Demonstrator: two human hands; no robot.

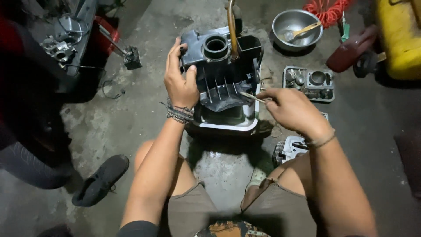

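A black plastic housing (219,66) with a round opening and inner ribs stands tilted in a shallow metal tray (228,125) on the concrete floor between my knees. My left hand (179,79) grips the housing's left side, thumb on its front face. My right hand (291,109) is closed on a thin brush-like tool (251,96), whose tip reaches into the ribbed lower part of the housing. A tan hose (231,30) runs up from the housing's top.
A metal bowl (296,27) with a brush sits at the back right. An engine cylinder head (309,83) lies right of the tray, another finned engine part (288,149) by my right knee. A motorcycle (52,52) and tyre stand left, a shoe (101,180) lower left, a yellow container (401,39) far right.
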